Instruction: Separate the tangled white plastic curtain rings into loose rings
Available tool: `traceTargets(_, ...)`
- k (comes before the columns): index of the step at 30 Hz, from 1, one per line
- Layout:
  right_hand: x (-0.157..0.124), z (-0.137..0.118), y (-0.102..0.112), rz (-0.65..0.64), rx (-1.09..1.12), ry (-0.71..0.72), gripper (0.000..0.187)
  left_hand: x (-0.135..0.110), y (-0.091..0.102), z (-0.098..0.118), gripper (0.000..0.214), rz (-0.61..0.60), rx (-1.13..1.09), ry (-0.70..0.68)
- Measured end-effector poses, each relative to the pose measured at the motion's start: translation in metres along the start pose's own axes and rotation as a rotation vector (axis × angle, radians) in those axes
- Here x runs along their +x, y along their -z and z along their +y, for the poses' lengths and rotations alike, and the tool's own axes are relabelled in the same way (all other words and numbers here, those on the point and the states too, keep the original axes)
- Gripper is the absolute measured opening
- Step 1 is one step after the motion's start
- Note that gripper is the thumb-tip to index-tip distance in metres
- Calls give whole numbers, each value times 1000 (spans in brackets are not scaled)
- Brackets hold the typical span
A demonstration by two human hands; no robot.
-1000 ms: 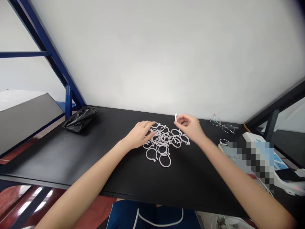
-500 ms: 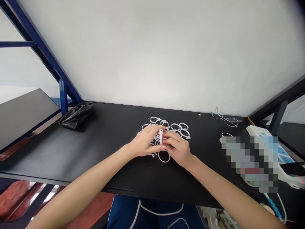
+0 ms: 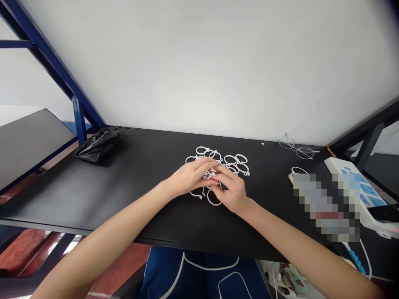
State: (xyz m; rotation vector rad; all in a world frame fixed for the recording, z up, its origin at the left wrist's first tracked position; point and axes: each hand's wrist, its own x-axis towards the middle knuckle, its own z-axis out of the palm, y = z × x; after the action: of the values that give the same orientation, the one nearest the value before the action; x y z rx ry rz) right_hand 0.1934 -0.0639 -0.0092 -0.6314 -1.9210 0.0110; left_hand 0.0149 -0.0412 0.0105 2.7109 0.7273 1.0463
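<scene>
Both hands meet over a loose pile of white plastic curtain rings (image 3: 215, 204) at the middle of the black table. A white ring (image 3: 212, 171) is pinched between them, mostly covered by fingers. My left hand (image 3: 189, 175) is closed on its left side, with the thumb below and the fingers curled over the top. My right hand (image 3: 232, 189) grips from the right, its fingertips touching those of the left. Some rings in the pile, such as the lower-left ring (image 3: 196, 195), show small knobs or eyelets; several others are partly hidden under the hands.
A crumpled black plastic bag (image 3: 98, 145) lies at the table's back left. To the right are eyeglasses (image 3: 304, 153), a white power strip (image 3: 346, 170) and a blurred-out device (image 3: 326, 207) with a cable. A pale wall (image 3: 199, 70) rises behind the black table (image 3: 140, 162).
The ring between my hands stood upright and in clear view; now it is tilted and more covered. My fingers have closed in towards each other. The whole view has shifted slightly.
</scene>
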Motion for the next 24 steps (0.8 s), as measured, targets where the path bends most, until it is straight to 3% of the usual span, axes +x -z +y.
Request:
traceTargets(7, 0, -1, 6, 10, 134, -101, 17, 0, 3, -1, 42, 58, 142, -50)
traceTargets(11, -2, 0, 9, 40, 272, -230, 6, 0, 4, -1, 41, 115, 200, -109)
traceTargets(14, -1, 2, 7, -21, 268, -209, 7, 1, 5, 0, 45, 155, 213, -163)
traceTargets(19, 1, 2, 6, -80, 215, -151, 3, 0, 2, 7, 53, 52, 200, -115)
traceTargets(24, 2, 3, 8, -117, 138, -135, 16, -2, -5, 7, 59, 88, 179, -97)
